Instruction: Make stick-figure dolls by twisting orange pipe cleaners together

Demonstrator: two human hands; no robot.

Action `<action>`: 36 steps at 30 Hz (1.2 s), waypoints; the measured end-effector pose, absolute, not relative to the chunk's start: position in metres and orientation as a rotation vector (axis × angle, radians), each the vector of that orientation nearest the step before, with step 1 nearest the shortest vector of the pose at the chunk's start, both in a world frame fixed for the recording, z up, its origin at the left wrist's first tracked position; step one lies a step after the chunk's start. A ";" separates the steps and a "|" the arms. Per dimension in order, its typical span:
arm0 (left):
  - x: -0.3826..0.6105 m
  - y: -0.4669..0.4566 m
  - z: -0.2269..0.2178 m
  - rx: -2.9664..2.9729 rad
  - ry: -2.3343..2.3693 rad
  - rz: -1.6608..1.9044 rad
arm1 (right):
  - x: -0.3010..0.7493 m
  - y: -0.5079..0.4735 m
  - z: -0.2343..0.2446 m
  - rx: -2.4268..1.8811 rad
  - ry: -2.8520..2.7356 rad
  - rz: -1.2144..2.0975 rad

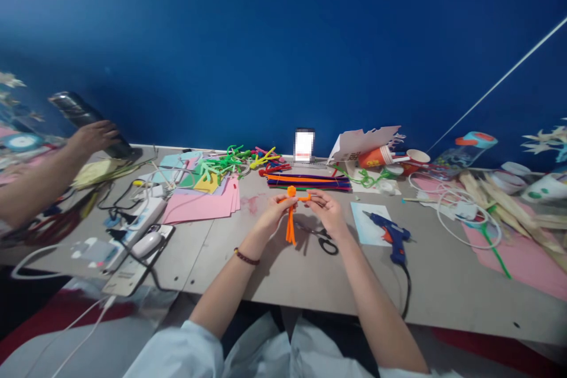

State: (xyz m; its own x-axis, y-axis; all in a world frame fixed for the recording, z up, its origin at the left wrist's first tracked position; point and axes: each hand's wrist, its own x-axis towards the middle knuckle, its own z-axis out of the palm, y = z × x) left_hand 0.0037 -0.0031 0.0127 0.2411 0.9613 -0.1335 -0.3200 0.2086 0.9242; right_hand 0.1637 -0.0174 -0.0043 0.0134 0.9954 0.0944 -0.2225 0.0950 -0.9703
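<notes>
Both my hands hold an orange pipe-cleaner figure point(291, 221) above the grey table point(274, 271). My left hand point(275, 215) pinches its middle, just below the round head. My right hand point(326, 211) pinches the end of the arm that sticks out to the right. The figure's legs hang down between my hands. Black-handled scissors point(325, 242) lie on the table under my right hand. A blue glue gun point(392, 236) lies to the right on a pale sheet.
A bundle of coloured pipe cleaners point(308, 181) lies behind my hands, with pink paper sheets point(208, 204) and finished figures to the left. Paper cups point(376, 157), a white cable point(456, 212) and wooden sticks are at the right. Another person's hand point(91, 136) holds a dark object at the left.
</notes>
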 end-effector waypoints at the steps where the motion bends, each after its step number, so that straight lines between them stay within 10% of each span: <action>1: 0.003 -0.003 0.013 0.907 0.866 1.057 | 0.164 -0.017 -0.005 -1.004 -1.117 1.183; 10: 0.002 -0.003 0.011 0.901 0.812 0.994 | 0.167 -0.018 -0.009 -1.132 -1.330 0.838; 36: -0.006 0.002 0.012 0.887 0.726 0.816 | 0.169 -0.011 -0.008 -1.105 -1.000 1.166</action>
State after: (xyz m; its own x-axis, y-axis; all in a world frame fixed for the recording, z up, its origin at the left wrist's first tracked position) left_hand -0.0058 0.0017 0.0118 0.4962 0.8442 -0.2028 -0.2997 0.3858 0.8725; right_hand 0.1686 -0.0107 -0.0082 0.1327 0.9908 0.0277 -0.1789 0.0514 -0.9825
